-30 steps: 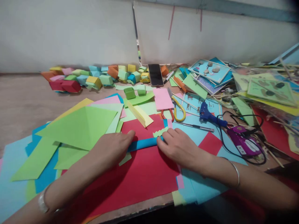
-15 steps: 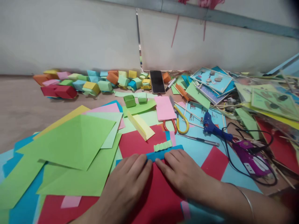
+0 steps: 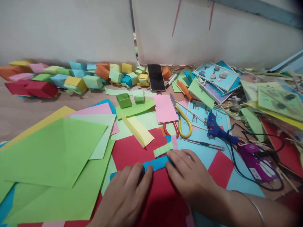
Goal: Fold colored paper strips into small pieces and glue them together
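A folded blue paper strip [image 3: 156,163] lies across the red paper [image 3: 161,192] in front of me. My left hand [image 3: 126,190] presses down on its left part, thumb and forefinger together at the near edge. On the right part, my right hand [image 3: 189,175] grips the strip the same way, with the fingers bent over it. Both hands are closed on it, and the strip's ends are partly hidden under them. Just beyond it lies a pleated light green paper strip [image 3: 163,149], close to my right fingertips. A folded pale yellow paper [image 3: 139,129] rests farther back.
Green sheets [image 3: 54,151] are piled at left. Scissors [image 3: 184,123], a craft knife [image 3: 202,144] and a blue glue gun [image 3: 220,130] with its cord lie at right. Small folded paper boxes [image 3: 75,83] and a phone [image 3: 155,77] line the wall.
My view has shifted and tilted slightly downward. The right hand has moved inward along the blue strip, covering its right end. Both hands still press on the strip.
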